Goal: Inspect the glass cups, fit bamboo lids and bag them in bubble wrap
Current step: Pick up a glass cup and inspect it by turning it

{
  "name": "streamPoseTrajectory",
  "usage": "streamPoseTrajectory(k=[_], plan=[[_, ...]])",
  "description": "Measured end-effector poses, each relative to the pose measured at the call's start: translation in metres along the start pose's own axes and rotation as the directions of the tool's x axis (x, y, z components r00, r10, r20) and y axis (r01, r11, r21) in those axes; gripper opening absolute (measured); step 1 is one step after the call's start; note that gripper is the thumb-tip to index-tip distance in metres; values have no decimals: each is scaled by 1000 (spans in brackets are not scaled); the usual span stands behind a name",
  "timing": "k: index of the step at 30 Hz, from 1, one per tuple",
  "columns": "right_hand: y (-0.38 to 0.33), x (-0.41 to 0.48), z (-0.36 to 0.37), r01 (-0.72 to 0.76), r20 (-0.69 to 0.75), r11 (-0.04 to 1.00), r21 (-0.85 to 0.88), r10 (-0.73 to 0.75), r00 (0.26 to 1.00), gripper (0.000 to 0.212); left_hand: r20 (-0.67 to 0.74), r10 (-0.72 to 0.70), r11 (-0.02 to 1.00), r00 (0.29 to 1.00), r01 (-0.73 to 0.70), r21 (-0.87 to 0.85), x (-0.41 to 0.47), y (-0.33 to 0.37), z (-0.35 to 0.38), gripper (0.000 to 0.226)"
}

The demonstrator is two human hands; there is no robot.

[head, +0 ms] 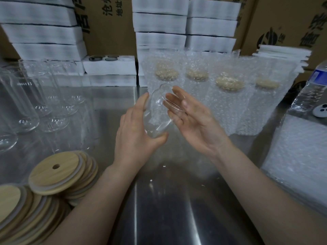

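We see glass cup [157,110] tilted above surface [168,200] centre. Our left hand [136,131] curls round it; right hand [192,121] flat, straight fingers touching its right side. Bamboo lids [58,175] near left.

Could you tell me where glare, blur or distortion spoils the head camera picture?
Head view: dim light; glare streaks on the steel table; the cup, gripped by the left hand with the right hand flat against it, is nearly see-through; foam stacks at the top smear and bow.
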State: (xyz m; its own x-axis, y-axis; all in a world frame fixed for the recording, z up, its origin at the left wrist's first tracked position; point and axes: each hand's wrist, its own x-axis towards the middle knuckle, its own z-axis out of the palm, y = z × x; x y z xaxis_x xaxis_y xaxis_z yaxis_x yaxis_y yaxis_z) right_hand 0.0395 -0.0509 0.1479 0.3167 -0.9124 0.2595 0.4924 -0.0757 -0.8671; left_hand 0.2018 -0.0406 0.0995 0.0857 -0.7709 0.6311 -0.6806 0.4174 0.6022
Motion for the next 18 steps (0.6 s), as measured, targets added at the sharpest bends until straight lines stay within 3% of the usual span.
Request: streamPoseTrajectory(k=[4,13,18], plan=[[0,0,2,19,-3,997,-78,-19,1000,74,8,-10,1000,1000,10,-11,0,0,0,106],[7,-5,8,184,-147,895,-407,-263,953,67,40,-26,1000,999,26,6,1,7,0,106],[14,-5,11,139,-243,782,-607,-350,905,55,25,42,984,999,-45,170,0,12,0,107]])
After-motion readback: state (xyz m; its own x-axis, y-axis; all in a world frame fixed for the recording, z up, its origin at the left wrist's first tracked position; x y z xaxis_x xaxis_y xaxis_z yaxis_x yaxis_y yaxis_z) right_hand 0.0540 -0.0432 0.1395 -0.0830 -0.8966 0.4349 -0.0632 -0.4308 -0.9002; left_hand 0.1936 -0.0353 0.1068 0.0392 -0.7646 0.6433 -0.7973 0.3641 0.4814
